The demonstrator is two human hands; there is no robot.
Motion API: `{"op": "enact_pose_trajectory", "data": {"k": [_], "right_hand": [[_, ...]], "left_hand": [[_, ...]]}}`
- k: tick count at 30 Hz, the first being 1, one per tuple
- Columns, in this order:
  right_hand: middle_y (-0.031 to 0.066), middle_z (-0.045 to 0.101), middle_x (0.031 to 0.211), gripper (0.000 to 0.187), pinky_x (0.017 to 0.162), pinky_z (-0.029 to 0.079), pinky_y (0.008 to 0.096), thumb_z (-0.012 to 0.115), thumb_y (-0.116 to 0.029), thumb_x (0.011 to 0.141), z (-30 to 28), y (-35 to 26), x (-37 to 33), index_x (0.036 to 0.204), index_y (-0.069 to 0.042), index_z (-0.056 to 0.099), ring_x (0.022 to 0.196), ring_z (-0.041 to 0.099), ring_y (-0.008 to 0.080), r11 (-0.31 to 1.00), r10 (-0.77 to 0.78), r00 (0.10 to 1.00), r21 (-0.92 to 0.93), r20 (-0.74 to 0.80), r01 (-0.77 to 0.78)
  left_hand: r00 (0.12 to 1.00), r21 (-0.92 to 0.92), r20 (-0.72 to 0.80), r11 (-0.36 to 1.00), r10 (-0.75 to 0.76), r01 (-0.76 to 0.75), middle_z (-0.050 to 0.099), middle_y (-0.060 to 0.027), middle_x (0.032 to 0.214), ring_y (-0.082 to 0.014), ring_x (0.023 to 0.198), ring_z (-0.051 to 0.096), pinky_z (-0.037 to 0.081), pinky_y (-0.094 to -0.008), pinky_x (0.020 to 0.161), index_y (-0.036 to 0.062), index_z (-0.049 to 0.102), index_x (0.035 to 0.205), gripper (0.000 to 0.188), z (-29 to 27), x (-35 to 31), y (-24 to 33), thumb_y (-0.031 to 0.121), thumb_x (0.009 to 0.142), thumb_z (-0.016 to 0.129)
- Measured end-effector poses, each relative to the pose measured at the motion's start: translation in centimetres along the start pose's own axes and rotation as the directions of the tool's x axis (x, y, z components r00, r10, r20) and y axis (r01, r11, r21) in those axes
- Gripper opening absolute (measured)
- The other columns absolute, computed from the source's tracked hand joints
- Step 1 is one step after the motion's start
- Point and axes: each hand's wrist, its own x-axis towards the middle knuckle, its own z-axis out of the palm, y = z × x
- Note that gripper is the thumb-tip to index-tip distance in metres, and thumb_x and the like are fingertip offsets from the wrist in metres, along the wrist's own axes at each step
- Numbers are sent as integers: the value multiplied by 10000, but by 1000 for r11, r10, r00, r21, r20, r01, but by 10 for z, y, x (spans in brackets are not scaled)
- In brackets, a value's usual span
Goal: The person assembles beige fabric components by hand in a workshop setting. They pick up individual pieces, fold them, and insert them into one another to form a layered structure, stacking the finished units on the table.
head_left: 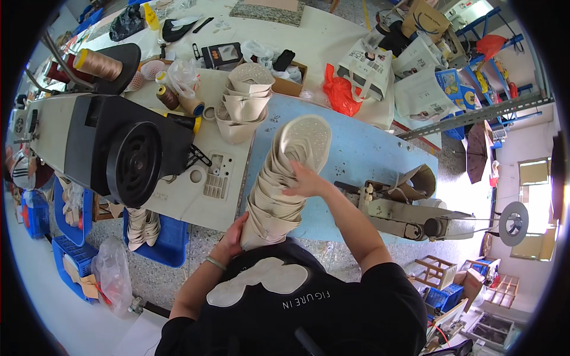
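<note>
Tall stack of beige shoe uppers
Nested one inside another, the pieces lean from the person's chest toward the blue table, a perforated insole-shaped face showing on top

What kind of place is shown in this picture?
Probably a shoe-making workshop: an industrial sewing machine, thread spools, and a tall stack of beige shoe uppers held between the left hand and right hand.

Black sewing machine left on pale desk. Thread cones behind it, far. Second beige stack beside cones. Red plastic bag far right. Blue crates on floor, near left. Grey metal machine right.
</note>
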Motion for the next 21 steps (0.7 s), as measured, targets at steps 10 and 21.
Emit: {"op": "enact_pose_trajectory", "data": {"k": [10, 21], "right_hand": [[182, 604, 1161, 786, 861, 474, 399, 591, -685, 750, -85, -68, 102, 1157, -13, 579, 1044, 592, 310, 796, 309, 836, -604, 454, 34], [192, 656, 1021, 781, 849, 489, 413, 768, -636, 558, -106, -71, 263, 1062, -59, 617, 1003, 620, 327, 840, -202, 979, -516, -14, 166]], "left_hand": [[1000, -50, -22, 999, 20, -21, 481, -165, 1368, -293, 1227, 506, 382, -430, 1066, 16, 382, 1387, 566, -8, 1, -3, 429, 1002, 338], [993, -100, -86, 990, 87, -95, 516, -152, 1333, -268, 1173, 554, 433, -406, 1021, 18, 400, 1376, 519, -9, -1, -11, 381, 1005, 383]]}}
